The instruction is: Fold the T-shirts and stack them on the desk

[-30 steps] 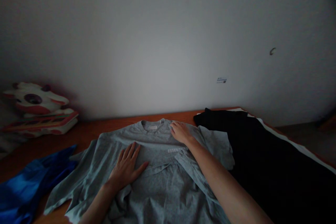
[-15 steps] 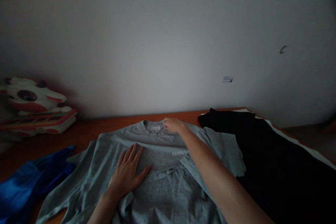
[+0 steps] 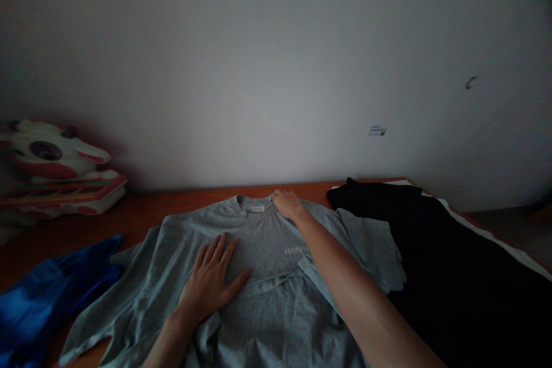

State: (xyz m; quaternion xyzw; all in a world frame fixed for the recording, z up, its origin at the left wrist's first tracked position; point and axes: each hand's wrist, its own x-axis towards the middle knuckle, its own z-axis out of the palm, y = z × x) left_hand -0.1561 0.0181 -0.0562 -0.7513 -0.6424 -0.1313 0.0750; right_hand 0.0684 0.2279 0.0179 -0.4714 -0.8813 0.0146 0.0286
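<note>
A grey T-shirt [image 3: 263, 247] with pale lettering on its chest lies spread on the wooden table, its collar toward the wall. My left hand [image 3: 211, 276] rests flat on the shirt's chest with its fingers spread. At the right side of the collar, my right hand [image 3: 287, 204] is closed on the shirt's fabric, and that forearm covers part of the lettering. The lower front of the shirt is bunched in folds, with its hem running out of view at the bottom.
Black clothing [image 3: 457, 276] covers the right side, with white cloth [image 3: 487, 232] showing along its edge. Blue fabric [image 3: 38, 299] lies at the left. A cow-shaped toy keyboard [image 3: 64, 172] stands at the back left of the wooden table [image 3: 172, 202]. Behind is a wall [image 3: 267, 69].
My right hand has shifted slightly up at the collar, and the neckline there lies a little flatter. My left hand stays in place. The view has moved slightly.
</note>
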